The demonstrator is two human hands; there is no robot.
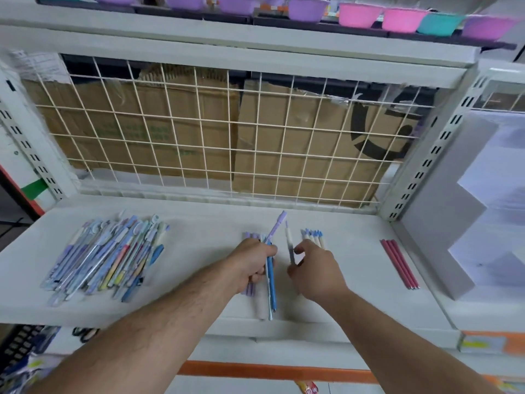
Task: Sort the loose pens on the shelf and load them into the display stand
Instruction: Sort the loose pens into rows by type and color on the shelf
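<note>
My left hand point(252, 263) grips a blue pen point(271, 285) and a lilac pen point(275, 227); my right hand point(315, 268) pinches a white-and-grey pen point(290, 245). On the white shelf point(199, 251) the pile point(108, 257) runs lilac, blue, mint, yellow and pink (all pastel), with blue-capped white pens point(312, 236) and three plain pink pens point(399, 263) further right.

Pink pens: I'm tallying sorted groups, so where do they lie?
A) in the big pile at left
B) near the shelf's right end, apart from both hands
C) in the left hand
B: the pink pens lie at the right end of the shelf, clear of the left hand and right hand.
</note>
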